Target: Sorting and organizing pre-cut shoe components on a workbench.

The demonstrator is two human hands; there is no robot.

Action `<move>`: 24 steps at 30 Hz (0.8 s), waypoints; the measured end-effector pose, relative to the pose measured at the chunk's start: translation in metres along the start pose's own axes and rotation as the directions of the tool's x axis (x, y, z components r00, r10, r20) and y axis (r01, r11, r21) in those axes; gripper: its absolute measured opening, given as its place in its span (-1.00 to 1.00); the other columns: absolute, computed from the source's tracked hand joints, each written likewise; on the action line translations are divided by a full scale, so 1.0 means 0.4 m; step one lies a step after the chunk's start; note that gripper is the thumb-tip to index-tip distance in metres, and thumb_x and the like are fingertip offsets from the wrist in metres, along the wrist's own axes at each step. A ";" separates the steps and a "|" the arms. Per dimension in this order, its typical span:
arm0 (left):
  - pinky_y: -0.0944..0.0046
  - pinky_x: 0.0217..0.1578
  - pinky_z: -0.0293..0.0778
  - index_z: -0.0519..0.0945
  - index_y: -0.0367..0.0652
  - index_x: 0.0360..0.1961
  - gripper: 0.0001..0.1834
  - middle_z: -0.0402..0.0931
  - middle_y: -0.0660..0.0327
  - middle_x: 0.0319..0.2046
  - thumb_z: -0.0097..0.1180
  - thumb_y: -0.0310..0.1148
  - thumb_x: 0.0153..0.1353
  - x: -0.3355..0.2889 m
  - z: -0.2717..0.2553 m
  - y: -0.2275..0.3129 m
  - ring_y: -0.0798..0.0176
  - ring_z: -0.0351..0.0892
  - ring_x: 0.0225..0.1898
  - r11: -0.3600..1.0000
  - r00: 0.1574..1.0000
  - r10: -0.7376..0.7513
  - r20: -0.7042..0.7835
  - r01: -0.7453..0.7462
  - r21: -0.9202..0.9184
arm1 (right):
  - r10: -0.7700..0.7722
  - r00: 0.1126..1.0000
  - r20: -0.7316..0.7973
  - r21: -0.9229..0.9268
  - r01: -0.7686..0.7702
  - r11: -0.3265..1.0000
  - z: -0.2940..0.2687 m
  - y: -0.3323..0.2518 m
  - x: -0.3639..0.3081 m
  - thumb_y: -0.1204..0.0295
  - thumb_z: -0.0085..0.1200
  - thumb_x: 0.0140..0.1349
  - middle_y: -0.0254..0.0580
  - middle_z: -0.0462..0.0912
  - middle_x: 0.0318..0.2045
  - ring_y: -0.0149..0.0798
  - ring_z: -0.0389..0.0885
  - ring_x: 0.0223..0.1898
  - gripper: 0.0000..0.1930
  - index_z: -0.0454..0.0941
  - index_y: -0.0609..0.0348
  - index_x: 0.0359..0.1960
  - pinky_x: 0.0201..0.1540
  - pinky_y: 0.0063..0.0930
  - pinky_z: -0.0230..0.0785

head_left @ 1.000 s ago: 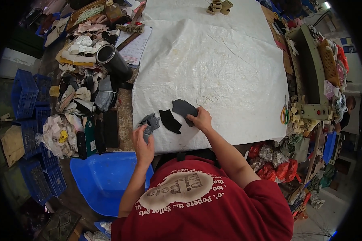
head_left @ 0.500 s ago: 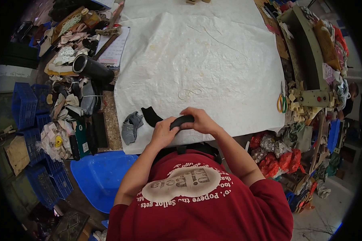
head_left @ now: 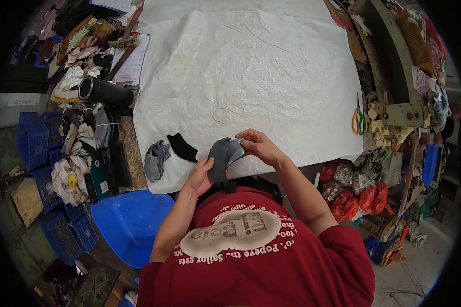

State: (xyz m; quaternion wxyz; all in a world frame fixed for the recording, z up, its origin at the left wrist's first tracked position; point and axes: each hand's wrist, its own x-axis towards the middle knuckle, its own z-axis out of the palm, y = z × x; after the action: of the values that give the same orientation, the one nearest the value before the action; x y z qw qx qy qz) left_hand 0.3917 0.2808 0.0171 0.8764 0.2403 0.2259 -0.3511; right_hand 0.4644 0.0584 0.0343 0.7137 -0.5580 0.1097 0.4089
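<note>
A fanned stack of grey curved cut pieces (head_left: 222,156), which look like fabric or leather, is between my hands at the near edge of the white sheet (head_left: 287,92). My left hand (head_left: 200,177) grips the stack's lower left side, thumb on top. At its upper right corner, my right hand (head_left: 262,148) pinches the lighter grey layers between thumb and fingers. A black curved piece (head_left: 182,147) lies flat on the sheet just left of the stack. Farther left rests a crumpled grey bunch of pieces (head_left: 157,161).
A blue tub (head_left: 130,225) stands below the table's left front. Along the left are a dark cylinder (head_left: 103,91), scraps and blue crates (head_left: 34,140). Scissors (head_left: 358,123) lie at the sheet's right edge, beside small beige blocks (head_left: 379,122). Red plastic bags (head_left: 346,205) sit below right.
The curled dark bundle has opened into a fan of grey layers. My right hand has moved slightly right, and my left hand down and left. The whole view has shifted slightly.
</note>
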 end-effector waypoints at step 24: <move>0.13 0.04 0.24 0.24 -0.31 0.10 -0.41 0.36 -0.10 -0.06 0.07 -0.29 0.05 -0.014 0.058 -0.058 -0.08 0.36 -0.04 -0.135 0.552 0.810 -0.198 0.503 0.853 | -0.497 0.864 -0.082 -0.686 0.312 0.657 -0.047 -0.074 -0.095 0.52 0.01 0.07 0.00 0.57 -0.37 -0.05 0.56 -0.32 -0.79 0.45 0.25 -0.22 -0.24 -0.37 0.38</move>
State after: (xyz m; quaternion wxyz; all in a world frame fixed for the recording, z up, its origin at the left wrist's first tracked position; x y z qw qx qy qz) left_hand 0.3766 0.2553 0.0324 0.2017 0.9539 0.2033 -0.0901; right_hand 0.4663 0.0230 0.0719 0.5258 -0.8297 -0.0743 0.1722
